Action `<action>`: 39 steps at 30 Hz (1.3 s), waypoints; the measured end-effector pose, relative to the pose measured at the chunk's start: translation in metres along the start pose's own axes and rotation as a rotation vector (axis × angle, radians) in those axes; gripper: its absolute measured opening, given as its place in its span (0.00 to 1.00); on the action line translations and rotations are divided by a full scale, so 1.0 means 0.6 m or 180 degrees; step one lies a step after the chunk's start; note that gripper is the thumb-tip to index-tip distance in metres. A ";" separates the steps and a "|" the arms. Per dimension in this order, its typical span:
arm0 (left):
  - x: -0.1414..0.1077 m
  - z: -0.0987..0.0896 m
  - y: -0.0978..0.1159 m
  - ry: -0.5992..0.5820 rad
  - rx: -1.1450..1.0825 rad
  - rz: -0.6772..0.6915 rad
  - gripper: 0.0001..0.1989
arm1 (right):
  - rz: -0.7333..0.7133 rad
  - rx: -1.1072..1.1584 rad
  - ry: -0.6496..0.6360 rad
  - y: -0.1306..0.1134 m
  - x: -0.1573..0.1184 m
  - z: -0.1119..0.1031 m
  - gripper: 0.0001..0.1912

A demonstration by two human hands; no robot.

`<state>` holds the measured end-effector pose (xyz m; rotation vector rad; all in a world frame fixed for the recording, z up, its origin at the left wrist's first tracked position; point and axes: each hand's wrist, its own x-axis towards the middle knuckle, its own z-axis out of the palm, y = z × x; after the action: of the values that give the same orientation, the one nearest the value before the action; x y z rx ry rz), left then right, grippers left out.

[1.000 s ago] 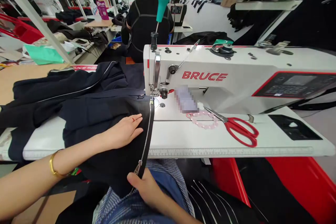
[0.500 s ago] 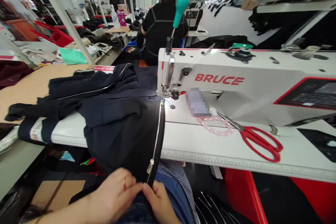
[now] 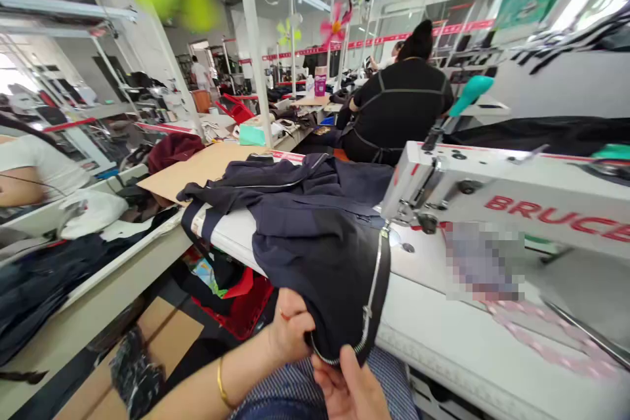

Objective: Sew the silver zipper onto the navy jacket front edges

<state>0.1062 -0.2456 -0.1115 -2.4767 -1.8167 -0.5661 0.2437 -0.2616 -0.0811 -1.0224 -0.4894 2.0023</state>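
Note:
A dark navy garment [image 3: 315,256] lies over the sewing machine bed and hangs down off the table's front edge toward my lap. Along its right side runs a metal zipper [image 3: 375,275], whose upper end sits at the needle area of the white sewing machine [image 3: 472,190]. My left hand [image 3: 291,328], with a ring and a gold bangle, is closed on the lower left edge of the cloth. Lower down, my right hand [image 3: 349,384] pinches the garment's zipper edge between thumb and fingers. The zipper curves between both hands.
Scissors [image 3: 585,328] and a pink bead bracelet [image 3: 541,335] lie on the table at the right, by a blurred-out object. A red crate [image 3: 246,315] and a cardboard piece [image 3: 170,335] are below. A co-worker in black [image 3: 401,105] sits ahead; another person's arm is at left.
The view has swung left and up. My left hand has moved away from my right along the garment's edge, and the zipper's lower part now bends leftward between them.

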 end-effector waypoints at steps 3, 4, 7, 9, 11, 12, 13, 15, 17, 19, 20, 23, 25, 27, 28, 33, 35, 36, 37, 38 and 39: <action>-0.020 -0.039 -0.012 0.0378 -0.0261 0.0381 0.12 | -0.0096 0.0107 -0.0188 -0.006 -0.008 0.016 0.19; -0.030 -0.054 -0.011 0.0403 -0.0365 0.0490 0.11 | -0.0146 -0.0004 -0.0260 -0.004 -0.007 0.014 0.18; -0.053 -0.096 -0.003 0.0009 -0.0238 0.0637 0.13 | -0.0167 -0.0522 -0.0390 0.012 0.007 -0.006 0.21; -0.058 -0.109 0.007 -0.0417 0.0181 0.0649 0.14 | -0.0131 -0.0805 -0.0377 0.026 0.016 -0.022 0.21; -0.059 -0.106 0.020 -0.0744 0.0616 0.0638 0.12 | -0.0154 -0.0895 -0.0388 0.039 0.023 -0.035 0.18; -0.059 -0.100 0.026 -0.0820 0.0781 0.0646 0.10 | -0.0185 -0.0820 -0.0414 0.044 0.024 -0.040 0.16; -0.059 -0.091 0.032 -0.0824 0.0882 0.0666 0.07 | -0.0191 -0.0669 -0.0466 0.047 0.025 -0.044 0.14; -0.060 -0.073 0.042 -0.0714 0.0963 0.0725 0.04 | -0.0136 -0.0282 -0.0546 0.051 0.024 -0.051 0.13; -0.066 -0.060 0.051 -0.0688 0.1044 0.0792 0.08 | -0.0117 -0.0132 -0.0540 0.053 0.022 -0.057 0.14; -0.071 -0.056 0.059 -0.0862 0.1133 0.0872 0.11 | -0.0192 -0.0262 -0.0443 0.053 0.022 -0.060 0.14; -0.073 -0.059 0.062 -0.0980 0.1142 0.0921 0.13 | -0.0253 -0.0346 -0.0382 0.053 0.023 -0.061 0.14; -0.057 -0.078 0.060 -0.1168 0.0827 0.1028 0.15 | -0.0283 -0.0334 -0.0355 0.060 0.028 -0.064 0.13; -0.025 -0.092 0.048 -0.0923 0.0498 0.1085 0.13 | -0.0225 -0.0210 -0.0421 0.068 0.031 -0.067 0.12; 0.018 -0.099 0.032 -0.0594 0.0325 0.1116 0.13 | -0.0213 -0.0183 -0.0407 0.077 0.032 -0.071 0.10; 0.041 -0.098 0.025 -0.0547 0.0310 0.1126 0.13 | -0.0235 -0.0202 -0.0379 0.081 0.032 -0.073 0.09; 0.114 -0.064 0.010 -0.1139 0.0279 0.1090 0.16 | -0.0453 -0.0408 -0.0451 0.077 0.026 -0.074 0.11; 0.121 -0.048 0.013 -0.1205 0.0243 0.1051 0.13 | -0.0484 -0.0472 -0.0452 0.068 0.021 -0.072 0.12; 0.122 -0.042 0.013 -0.1207 0.0245 0.1051 0.12 | -0.0465 -0.0481 -0.0445 0.063 0.017 -0.071 0.13; 0.122 -0.037 0.014 -0.1197 0.0255 0.1051 0.11 | -0.0435 -0.0478 -0.0441 0.059 0.014 -0.069 0.14; 0.121 -0.035 0.014 -0.1190 0.0256 0.1052 0.12 | -0.0407 -0.0470 -0.0438 0.054 0.012 -0.068 0.15; 0.120 -0.035 0.014 -0.1198 0.0238 0.1061 0.12 | -0.0382 -0.0466 -0.0432 0.050 0.009 -0.067 0.16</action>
<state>0.1265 -0.1865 -0.0690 -2.8920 -1.4207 -0.0153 0.2595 -0.2759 -0.1272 -0.9248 -0.7624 1.9588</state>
